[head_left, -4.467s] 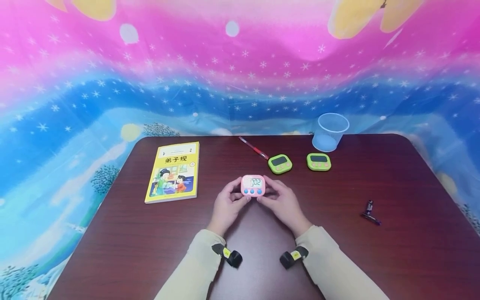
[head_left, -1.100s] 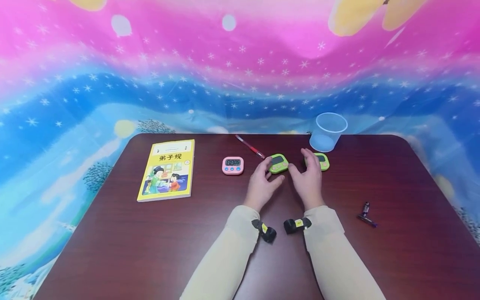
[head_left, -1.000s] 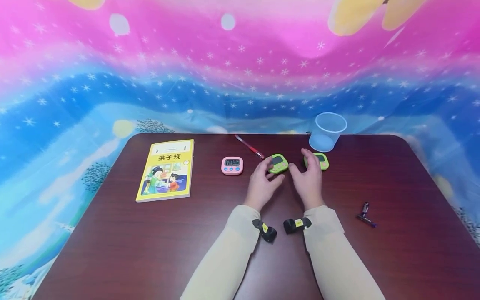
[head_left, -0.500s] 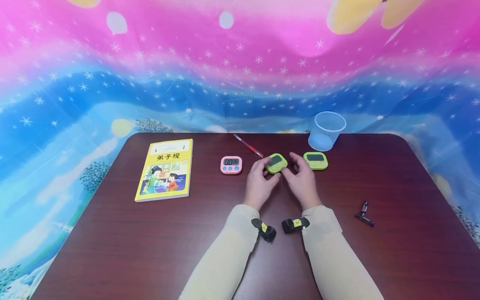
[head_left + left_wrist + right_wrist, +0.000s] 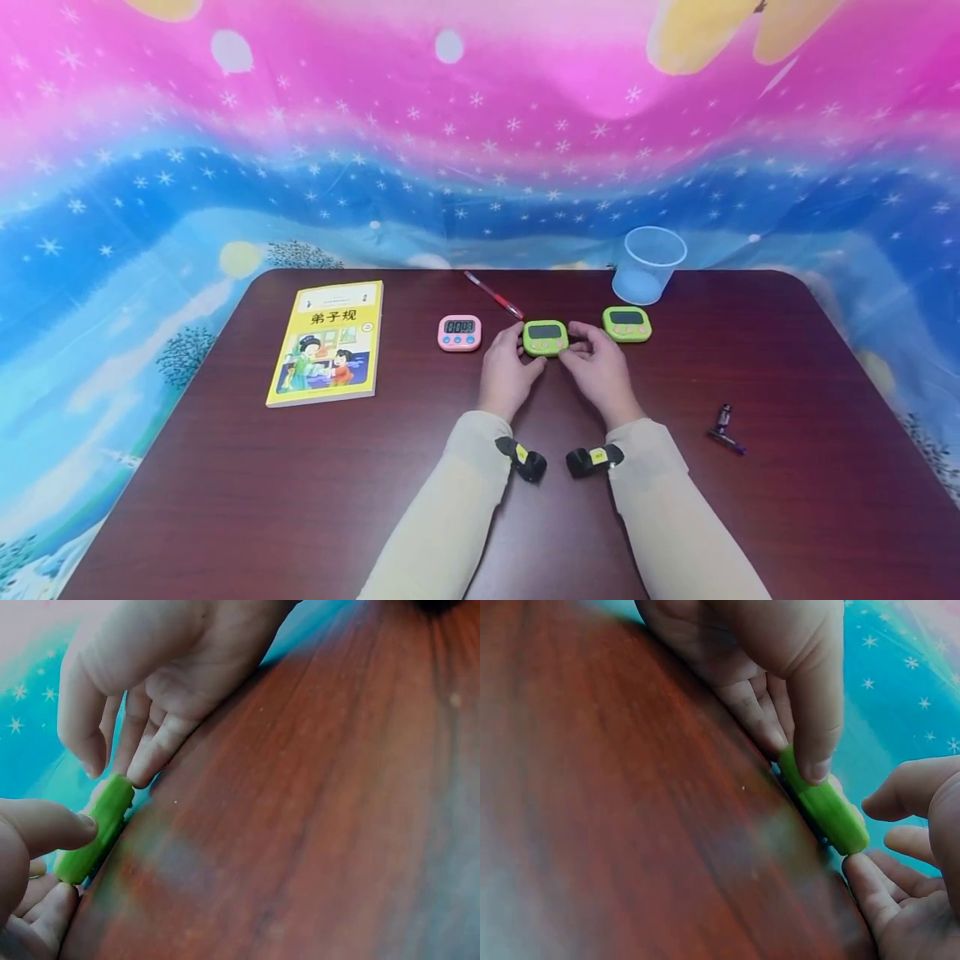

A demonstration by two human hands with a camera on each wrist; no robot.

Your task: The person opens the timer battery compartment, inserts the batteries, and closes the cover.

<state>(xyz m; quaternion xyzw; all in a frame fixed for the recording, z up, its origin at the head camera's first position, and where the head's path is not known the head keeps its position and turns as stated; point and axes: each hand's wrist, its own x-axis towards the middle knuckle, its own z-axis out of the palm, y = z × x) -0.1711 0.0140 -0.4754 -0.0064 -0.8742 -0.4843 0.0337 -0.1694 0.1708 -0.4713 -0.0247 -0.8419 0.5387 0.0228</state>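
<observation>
From the head view, the left hand (image 5: pixel 507 372) and the right hand (image 5: pixel 597 370) pinch the nearer green timer (image 5: pixel 545 337) from either side, near the middle of the far half of the tabletop (image 5: pixel 225 500). To do this well, I judge the grip should stay even on both edges, thumbs clear of the buttons until the display faces up. A pink timer (image 5: pixel 459 332) sits just to the left, a second green timer (image 5: pixel 626 323) to the right, and a red pen (image 5: pixel 492 294) behind. Further off lie a yellow book (image 5: pixel 326 342), a clear cup (image 5: pixel 649 265) and a small dark battery (image 5: pixel 724 426).

The left wrist view shows the green timer (image 5: pixel 96 829) edge-on, a thumb on one side and fingertips (image 5: pixel 142 776) of the other hand at its end.

The right wrist view shows the same timer (image 5: pixel 823 802) clamped under a thumb, low against the dark red wood. A cloth backdrop (image 5: pixel 480 125) of pink and blue with stars hangs behind.
</observation>
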